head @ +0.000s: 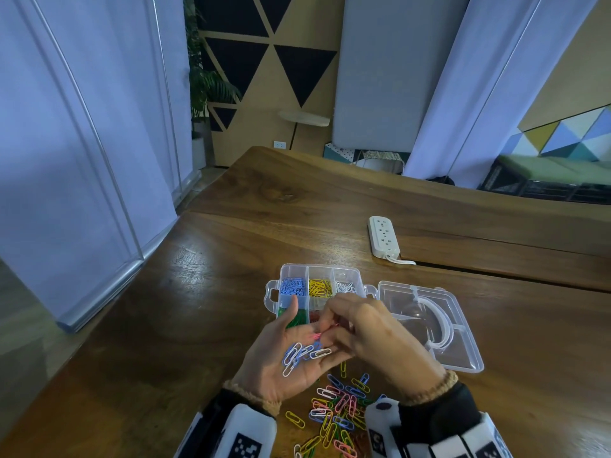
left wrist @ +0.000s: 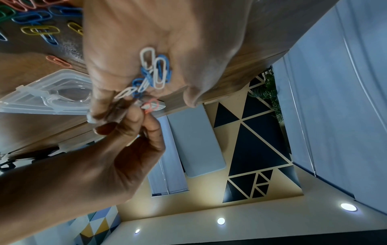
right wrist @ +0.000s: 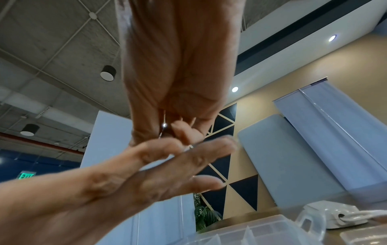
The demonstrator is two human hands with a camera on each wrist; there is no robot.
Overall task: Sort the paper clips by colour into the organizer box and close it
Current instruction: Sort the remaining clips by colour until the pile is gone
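My left hand (head: 297, 342) lies palm up, just in front of the organizer box (head: 350, 271), and several blue and white paper clips (head: 302, 356) rest in its palm. Over that hand's fingers, my right hand (head: 329, 327) pinches a pink paper clip (head: 332, 327) between thumb and fingertips. The clear box stands open; blue clips (head: 292, 287), yellow clips (head: 319, 287) and white clips (head: 345, 287) fill its far row, and green clips (head: 297, 319) show in the near row behind my hands. In the left wrist view the pink paper clip (left wrist: 151, 106) sits in the right hand's fingertips, beyond the clips in the palm (left wrist: 155, 71).
The box's clear lid (head: 463, 342) lies flat to the right. A pile of mixed loose clips (head: 337, 414) lies on the wooden table (head: 165, 309) near my wrists. A white power strip (head: 383, 236) lies behind the box.
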